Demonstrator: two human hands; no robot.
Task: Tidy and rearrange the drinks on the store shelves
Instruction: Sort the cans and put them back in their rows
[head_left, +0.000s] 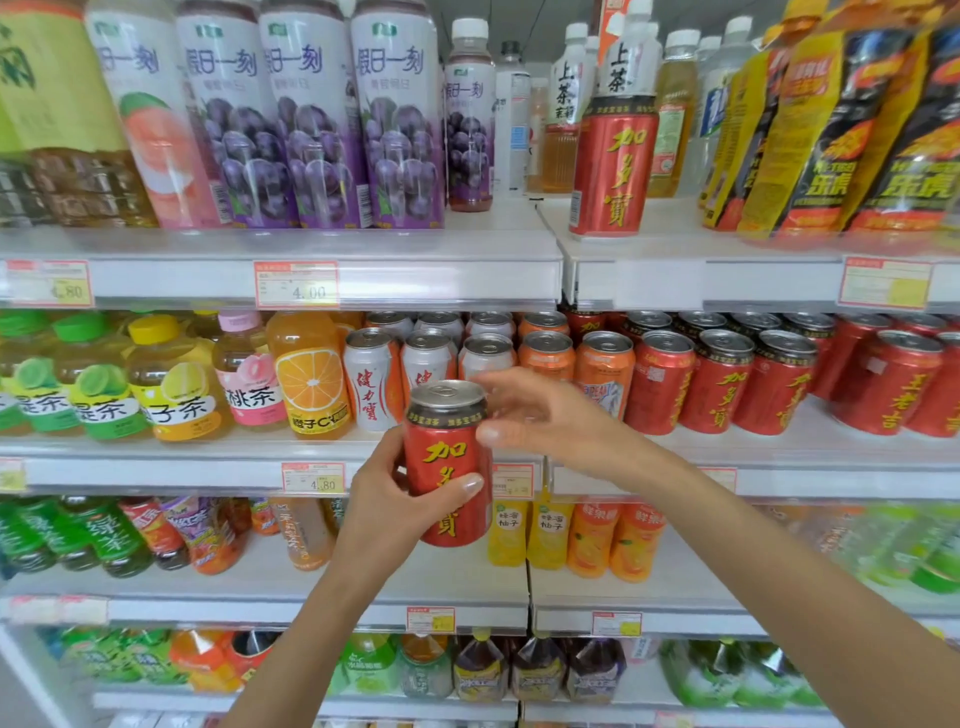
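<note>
On the head view, the middle shelf (156, 470) carried bottles (171, 384) at left and rows of cans (717, 384) at right. Near it we held a red can (449, 462) upright, top up, long axis vertical. Our left hand (395, 493) gripped its body, and our right hand (540, 415) pinched it near its top.

Bare along left forearm (311, 623) and right forearm (753, 561), slim at the wrists, with short rounded nails on left grip (400, 499) and right grip (545, 421).

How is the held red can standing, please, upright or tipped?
Upright: the red can, gripped by the left hand, has its lid on top.
</note>
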